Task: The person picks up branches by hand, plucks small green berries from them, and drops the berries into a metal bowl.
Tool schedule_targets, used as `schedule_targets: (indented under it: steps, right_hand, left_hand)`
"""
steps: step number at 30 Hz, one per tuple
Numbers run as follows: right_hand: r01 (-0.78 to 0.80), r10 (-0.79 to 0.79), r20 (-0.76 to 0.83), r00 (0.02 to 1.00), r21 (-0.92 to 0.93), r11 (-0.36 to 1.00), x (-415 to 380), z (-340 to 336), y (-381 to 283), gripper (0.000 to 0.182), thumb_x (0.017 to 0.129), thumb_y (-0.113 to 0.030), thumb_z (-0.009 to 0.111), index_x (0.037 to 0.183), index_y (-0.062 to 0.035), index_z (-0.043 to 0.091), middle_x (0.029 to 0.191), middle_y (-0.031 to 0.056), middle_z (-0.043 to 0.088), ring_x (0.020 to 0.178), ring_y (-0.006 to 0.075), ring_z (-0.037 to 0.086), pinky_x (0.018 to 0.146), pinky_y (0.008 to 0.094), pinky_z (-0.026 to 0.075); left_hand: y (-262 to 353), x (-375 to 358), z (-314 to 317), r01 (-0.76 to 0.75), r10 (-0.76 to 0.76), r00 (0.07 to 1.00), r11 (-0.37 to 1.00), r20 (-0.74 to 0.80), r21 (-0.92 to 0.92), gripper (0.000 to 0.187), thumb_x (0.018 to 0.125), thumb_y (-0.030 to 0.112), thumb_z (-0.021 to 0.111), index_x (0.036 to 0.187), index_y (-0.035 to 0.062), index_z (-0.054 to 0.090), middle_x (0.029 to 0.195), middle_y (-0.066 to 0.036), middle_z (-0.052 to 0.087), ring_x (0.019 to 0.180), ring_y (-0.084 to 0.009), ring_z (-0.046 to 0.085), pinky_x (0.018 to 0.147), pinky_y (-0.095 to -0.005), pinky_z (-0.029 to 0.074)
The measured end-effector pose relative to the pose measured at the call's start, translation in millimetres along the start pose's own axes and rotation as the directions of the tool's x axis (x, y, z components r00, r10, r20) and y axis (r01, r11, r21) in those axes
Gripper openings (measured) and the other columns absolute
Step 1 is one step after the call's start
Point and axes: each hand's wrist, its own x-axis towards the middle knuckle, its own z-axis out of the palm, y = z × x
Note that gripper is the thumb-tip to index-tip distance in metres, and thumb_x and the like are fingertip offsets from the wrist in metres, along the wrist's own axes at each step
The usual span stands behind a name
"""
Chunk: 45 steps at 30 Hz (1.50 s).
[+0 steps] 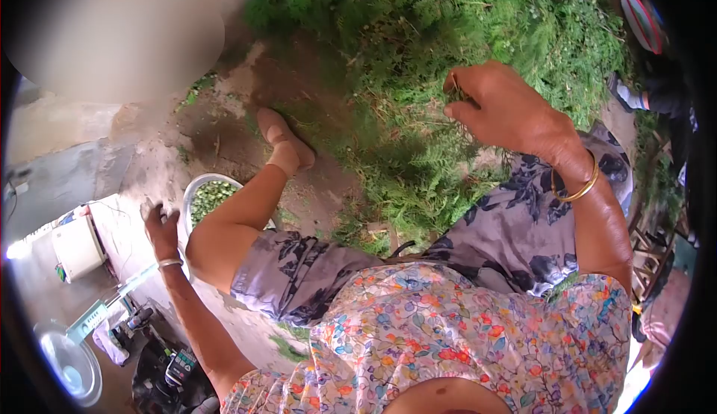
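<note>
My right hand [502,108] hovers above a large heap of feathery green conifer branches [418,48]. Its thumb and forefinger are apart, with greenery showing through the gap; the other fingers are mostly hidden behind the hand. A gold bangle circles that wrist. At the left, my left hand [162,231] hangs beside my knee with its fingers loosely spread, and I see nothing held in it. Just to its right is a pale round basin [188,190] containing many small green pieces [214,199]. My knee hides part of the basin.
Branches spread over the dirt ground [306,197] between my legs. Another person's shoe [624,93] is at the right edge. On the left are a white box [78,246], a clear plastic tub [67,365] and a dark bag [168,373]. A blurred patch covers the upper left.
</note>
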Motion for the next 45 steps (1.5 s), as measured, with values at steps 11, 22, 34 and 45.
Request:
schedule_targets:
  steps: [11,22,34,45]
  right_hand:
    - [-0.103,0.122,-0.173,0.977,0.115,0.988,-11,-9,28,0.024,0.077,-0.013,0.065,0.072,0.0061,0.051,0.064,0.0244,0.049,0.068,0.0439,0.052,0.062,0.0472,0.041]
    - [-0.043,0.072,-0.292,0.954,0.105,0.994,-27,-21,29,0.030,0.077,-0.025,0.069,0.094,-0.0006,0.062,0.073,0.0108,0.063,0.058,0.0217,0.061,0.053,0.0295,0.046]
    - [-0.112,0.169,-0.321,0.932,0.188,0.976,-25,-16,27,0.023,0.074,-0.015,0.069,0.091,-0.0012,0.063,0.074,0.0114,0.063,0.059,0.0239,0.060,0.056,0.0294,0.047]
    - [-0.098,0.180,-0.284,0.942,0.279,0.955,-10,-11,36,0.012,0.080,-0.006,0.060,0.087,0.0033,0.062,0.061,0.0134,0.059,0.051,0.0177,0.055,0.049,0.0297,0.042]
  left_hand:
    - [226,-80,303,-0.478,0.491,0.449,0.838,0.747,-0.264,0.056,0.072,0.032,0.071,0.118,0.0045,0.054,0.109,-0.030,0.055,0.103,-0.0421,0.054,0.088,-0.0445,0.044]
    - [264,-123,432,-0.578,0.369,0.534,0.816,0.760,0.011,0.115,0.057,0.080,0.056,0.143,0.0154,0.015,0.145,-0.028,-0.002,0.128,-0.0558,-0.001,0.088,-0.0655,0.038]
    - [220,-294,444,-0.802,0.586,0.178,0.552,0.790,-0.228,0.054,0.082,0.013,0.053,0.134,0.0125,0.036,0.140,-0.021,0.026,0.117,-0.0429,0.044,0.075,-0.0460,0.053]
    - [230,-201,388,-0.066,0.317,0.149,0.948,0.937,-0.311,0.047,0.050,0.016,0.080,0.092,-0.0003,0.064,0.094,-0.019,0.063,0.087,-0.0331,0.061,0.073,-0.0377,0.049]
